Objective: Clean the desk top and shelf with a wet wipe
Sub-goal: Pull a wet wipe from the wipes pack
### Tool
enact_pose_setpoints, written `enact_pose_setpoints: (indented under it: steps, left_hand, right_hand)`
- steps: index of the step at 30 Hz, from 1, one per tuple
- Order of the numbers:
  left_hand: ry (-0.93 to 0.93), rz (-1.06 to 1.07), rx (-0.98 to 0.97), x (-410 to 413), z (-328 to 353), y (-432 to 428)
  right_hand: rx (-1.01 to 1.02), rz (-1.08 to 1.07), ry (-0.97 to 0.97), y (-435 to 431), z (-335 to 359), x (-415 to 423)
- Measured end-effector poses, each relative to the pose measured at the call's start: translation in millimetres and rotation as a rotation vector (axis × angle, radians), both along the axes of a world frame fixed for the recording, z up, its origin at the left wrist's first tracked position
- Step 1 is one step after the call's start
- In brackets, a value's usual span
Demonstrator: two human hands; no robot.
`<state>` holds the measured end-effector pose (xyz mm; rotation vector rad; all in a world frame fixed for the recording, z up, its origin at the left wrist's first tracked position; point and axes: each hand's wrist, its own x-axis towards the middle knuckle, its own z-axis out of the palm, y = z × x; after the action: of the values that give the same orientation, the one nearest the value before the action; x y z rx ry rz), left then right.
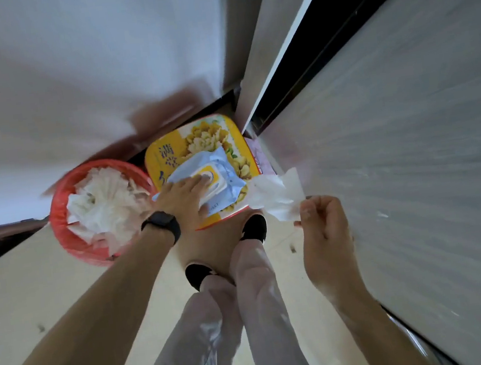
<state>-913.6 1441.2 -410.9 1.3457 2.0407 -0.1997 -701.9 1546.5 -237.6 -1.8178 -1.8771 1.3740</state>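
The right hand [325,232] pinches a corner of a white wipe [277,196] between thumb and fingertips, just beside a blue wipe pack [221,163]. The left hand [184,201] presses straight fingers on the pack's lid. The pack lies on a yellow flowered box [169,151] beside a red bin [60,204] of crumpled tissues, on pale floor [33,283] between a white wall [67,67] and a grey panel [408,131].
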Motion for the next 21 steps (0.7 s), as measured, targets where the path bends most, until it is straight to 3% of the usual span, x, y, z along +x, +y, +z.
enact_pose_setpoints:
  steps: [3, 7, 11, 15, 21]
  left_hand:
    - [0.001, -0.102, -0.351, 23, -16, -12]
    - [-0.055, -0.023, -0.435, 14, -2, 19]
    - [-0.305, 0.389, -0.142, 1, 91, 38]
    - [-0.443, 0.631, 0.200, 12, 231, 16]
    - [-0.719, 0.645, 0.414, 55, 395, -68]
  right_hand:
    - [-0.013, 0.008, 0.016, 2, 5, 2]
    - [-0.003, 0.079, 0.010, 6, 23, 4]
    - [-0.077, 0.153, 0.007, 11, 77, 0]
    - [-0.227, 0.330, -0.012, 8, 160, -7]
    - [-0.527, 0.588, 0.139, -25, 293, -4]
